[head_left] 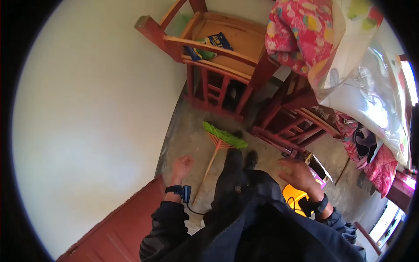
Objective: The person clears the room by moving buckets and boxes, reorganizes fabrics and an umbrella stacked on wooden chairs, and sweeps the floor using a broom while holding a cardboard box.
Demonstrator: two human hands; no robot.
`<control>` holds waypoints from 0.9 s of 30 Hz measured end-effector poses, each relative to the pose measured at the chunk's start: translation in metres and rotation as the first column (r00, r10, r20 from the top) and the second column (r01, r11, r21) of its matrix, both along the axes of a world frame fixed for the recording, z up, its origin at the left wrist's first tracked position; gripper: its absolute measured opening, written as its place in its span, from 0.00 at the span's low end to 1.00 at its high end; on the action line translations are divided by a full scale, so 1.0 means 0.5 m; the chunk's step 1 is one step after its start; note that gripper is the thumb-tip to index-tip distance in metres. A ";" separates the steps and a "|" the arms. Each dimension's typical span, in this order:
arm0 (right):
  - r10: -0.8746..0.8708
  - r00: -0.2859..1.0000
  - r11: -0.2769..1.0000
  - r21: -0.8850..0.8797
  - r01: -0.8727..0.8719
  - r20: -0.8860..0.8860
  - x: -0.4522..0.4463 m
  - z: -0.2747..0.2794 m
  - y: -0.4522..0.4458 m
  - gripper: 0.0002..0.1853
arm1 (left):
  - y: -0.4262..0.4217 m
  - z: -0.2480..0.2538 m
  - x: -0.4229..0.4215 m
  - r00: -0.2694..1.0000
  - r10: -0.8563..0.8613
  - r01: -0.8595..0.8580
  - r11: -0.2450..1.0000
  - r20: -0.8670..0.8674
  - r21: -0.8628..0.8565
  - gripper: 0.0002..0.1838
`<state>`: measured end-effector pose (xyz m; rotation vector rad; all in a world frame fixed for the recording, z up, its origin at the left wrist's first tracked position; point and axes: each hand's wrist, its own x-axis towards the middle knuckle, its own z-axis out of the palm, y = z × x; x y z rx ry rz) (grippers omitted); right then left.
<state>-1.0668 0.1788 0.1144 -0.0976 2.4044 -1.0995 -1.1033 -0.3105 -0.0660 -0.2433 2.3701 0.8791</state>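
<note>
My left hand (182, 168) is closed in a loose fist beside the pale wall, with nothing visible in it. Just to its right a broom (211, 168) lies across the floor, its green bristles pointing away from me and its handle apart from the hand. My right hand (300, 174) is held over the floor with its fingers slightly curled and apart, holding nothing. Near its wrist are a yellow object (293, 197) and an open box (317, 168) with purple sides. Both wrists wear black straps with small devices.
Ahead stands a red-brown wooden chair (217, 89) with blue and green packets (218, 41) on it. A second wooden chair (286, 115) is to its right. Pink floral cloth (301, 32) and clear plastic sheeting (362, 83) hang at right. A red panel (118, 227) is at lower left.
</note>
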 end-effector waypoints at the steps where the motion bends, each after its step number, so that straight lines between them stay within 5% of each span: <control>1: -0.006 1.000 1.000 -0.028 0.006 -0.011 0.014 -0.022 0.000 0.21 | 0.007 -0.006 0.037 0.997 0.004 0.001 0.998 0.077 -0.062 0.17; 5: 0.051 0.991 0.999 -0.026 -0.048 0.124 0.108 -0.140 -0.004 0.20 | -0.030 -0.161 0.171 0.950 0.141 -0.107 0.985 0.278 -0.134 0.18; 8: 0.049 0.962 0.999 -0.009 -0.048 0.267 0.167 -0.214 -0.002 0.18 | -0.039 -0.303 0.222 0.961 -0.010 0.063 0.981 0.276 -0.183 0.19; 10: 0.011 0.924 0.999 0.034 -0.026 0.383 0.193 -0.258 -0.018 0.17 | -0.004 -0.353 0.206 0.946 0.041 0.008 0.989 0.322 -0.150 0.20; 15: 0.176 0.923 0.981 0.017 -0.193 0.344 0.257 -0.515 -0.070 0.15 | -0.006 -0.631 0.193 0.939 0.022 0.056 0.975 0.342 -0.215 0.25; 19: 0.121 0.941 0.991 -0.097 -0.095 0.317 0.277 -0.692 -0.106 0.14 | -0.077 -0.879 0.307 0.964 0.028 0.049 0.959 0.263 -0.280 0.33; 22: 0.083 0.943 0.996 -0.006 -0.086 0.322 0.257 -0.744 -0.138 0.14 | -0.102 -1.040 0.380 0.966 -0.029 0.138 0.897 0.256 -0.421 0.37; 25: 0.049 0.944 0.997 0.038 -0.065 0.325 0.257 -0.784 -0.125 0.15 | -0.086 -1.122 0.419 0.898 -0.100 0.294 0.861 0.429 -0.415 0.35; 27: 0.047 0.951 0.997 0.048 -0.065 0.304 0.255 -0.788 -0.117 0.14 | -0.064 -1.158 0.425 0.903 -0.060 0.282 0.830 0.426 -0.482 0.25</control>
